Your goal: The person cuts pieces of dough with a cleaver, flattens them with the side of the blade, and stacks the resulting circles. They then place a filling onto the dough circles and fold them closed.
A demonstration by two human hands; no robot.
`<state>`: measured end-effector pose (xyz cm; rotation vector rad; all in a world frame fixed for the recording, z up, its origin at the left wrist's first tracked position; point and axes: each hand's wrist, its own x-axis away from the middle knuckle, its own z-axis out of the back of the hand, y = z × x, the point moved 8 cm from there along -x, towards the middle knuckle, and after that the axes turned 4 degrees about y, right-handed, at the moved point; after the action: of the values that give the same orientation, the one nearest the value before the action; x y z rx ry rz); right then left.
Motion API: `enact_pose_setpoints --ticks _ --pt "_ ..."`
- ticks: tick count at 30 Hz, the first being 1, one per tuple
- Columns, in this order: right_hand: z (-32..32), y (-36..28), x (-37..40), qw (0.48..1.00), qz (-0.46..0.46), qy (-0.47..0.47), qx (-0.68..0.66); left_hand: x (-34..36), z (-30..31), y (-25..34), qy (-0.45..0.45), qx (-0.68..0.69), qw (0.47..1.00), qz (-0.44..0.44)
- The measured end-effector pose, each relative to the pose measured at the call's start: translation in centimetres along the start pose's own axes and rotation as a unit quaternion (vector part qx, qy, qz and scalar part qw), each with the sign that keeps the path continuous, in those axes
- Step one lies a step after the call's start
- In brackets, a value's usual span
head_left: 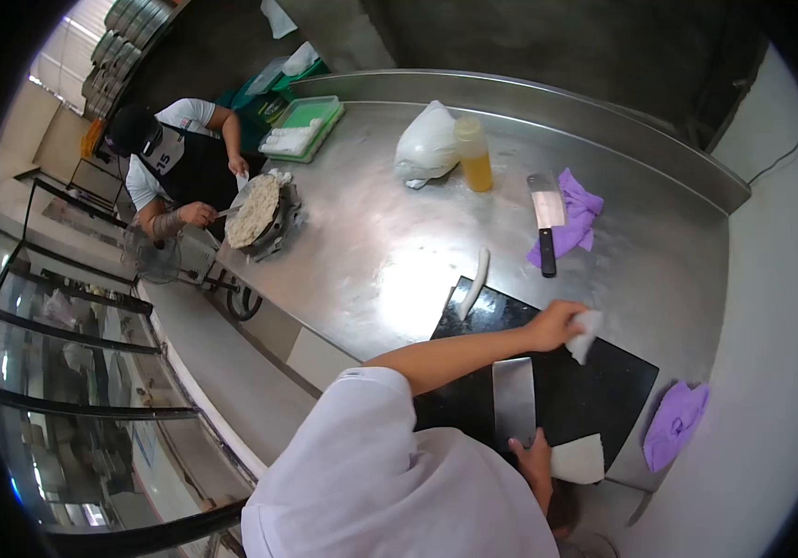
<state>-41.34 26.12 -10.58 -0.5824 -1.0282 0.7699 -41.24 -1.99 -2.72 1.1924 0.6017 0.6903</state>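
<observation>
My left hand (555, 325) reaches across the black board (608, 381) with its fingers closed on a soft white piece (585, 337), which could be cloth or dough. Lower down, my right hand (534, 465) grips a wide metal cleaver (514, 395), its blade flat over the board and its handle mostly hidden by the fingers. Beside that hand, at the board's near edge, is a flat off-white slab (579, 459) with a curved edge. A thin white dough roll (476, 284) lies across the board's far left corner and onto the steel table.
Another cleaver (547, 223) with a black handle rests on a purple cloth (577, 219). Behind stand a bottle of yellow liquid (473, 156) and a white bag (428, 144). A second purple cloth (676, 423) lies right. A co-worker (190, 153) handles a food-filled pan (255, 212) near a green tray (306, 116).
</observation>
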Motion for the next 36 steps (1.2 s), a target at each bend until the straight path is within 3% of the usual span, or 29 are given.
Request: enact_pose_setpoints --ticks 3,4,6,8,9,11,12,13,15,17,19,20,23,24,26,28,30,31,32,34,36 --pt "-0.4 1.0 -0.6 0.998 0.041 0.039 0.031 4.7 7.1 -6.3 0.158 0.01 0.984 0.082" --pt "-0.3 0.4 -0.5 0.999 0.031 0.036 0.008 6.8 9.5 -7.0 0.207 0.074 0.967 0.125" --pt "0.0 0.1 -0.6 0.997 0.029 0.057 0.04 11.1 13.2 -11.4 0.268 0.254 0.886 0.28" --pt "0.2 0.4 -0.8 0.993 0.037 0.096 0.058 14.5 17.1 -13.2 0.348 0.364 0.808 0.305" --pt "0.1 -0.2 -1.0 0.993 0.04 0.094 0.063 15.2 18.8 -13.1 0.351 0.369 0.806 0.303" --pt "-0.2 -1.5 -0.6 0.991 0.044 0.116 0.051 18.0 22.6 -13.4 0.452 0.424 0.726 0.297" --pt "-0.5 -1.8 -0.7 0.986 0.068 0.142 0.056 18.6 24.5 -14.1 0.46 0.401 0.728 0.312" --pt "-1.0 -1.9 -1.2 0.985 0.072 0.143 0.06 18.4 26.7 -14.6 0.461 0.405 0.727 0.308" --pt "-2.0 0.7 -0.8 0.98 -0.092 0.16 -0.07 18.1 31.4 -15.7 0.492 0.428 0.704 0.282" --pt "-3.1 0.4 -0.6 0.976 -0.072 0.181 -0.098 16.1 37.8 -15.0 0.473 0.44 0.729 0.228" --pt "-2.7 -0.1 -1.1 0.938 0.184 0.294 0.003 13.7 45.8 -13.2 0.501 0.392 0.751 0.177" --pt "-3.1 -0.9 -0.4 0.964 0.046 0.261 -0.038 12.4 50.2 -11.3 0.523 0.412 0.738 0.107" --pt "-2.0 4.6 -0.8 0.945 0.086 0.312 0.044 8.5 66.0 -10.0 0.519 0.406 0.752 0.007" --pt "-1.9 3.0 0.1 0.944 0.078 0.318 0.049 7.4 71.2 -9.5 0.49 0.42 0.762 -0.05" --pt "-2.1 -0.1 1.4 0.946 -0.077 0.315 -0.002 5.2 79.9 -11.5 0.452 0.467 0.76 -0.017" --pt "-2.3 -0.8 2.3 0.943 -0.088 0.322 -0.001 5.3 84.0 -13.0 0.405 0.519 0.752 0.018" --pt "-2.7 -1.9 2.3 0.94 -0.09 0.329 -0.003 8.3 86.5 -18.9 0.525 0.463 0.697 0.156" --pt "-3.0 -2.7 2.5 0.937 -0.083 0.34 -0.009 9.3 86.8 -20.8 0.538 0.458 0.697 0.123" --pt "-3.3 -3.4 2.7 0.933 -0.077 0.351 -0.016 10.5 86.6 -22.9 0.551 0.453 0.695 0.091" --pt "-4.2 -4.3 3.4 0.93 -0.08 0.36 -0.019 13.8 84.8 -29.0 0.612 0.406 0.666 0.133" --pt "-5.2 -6.7 3.1 0.934 -0.038 0.355 -0.011 16.9 80.1 -31.5 0.603 0.367 0.683 0.186"
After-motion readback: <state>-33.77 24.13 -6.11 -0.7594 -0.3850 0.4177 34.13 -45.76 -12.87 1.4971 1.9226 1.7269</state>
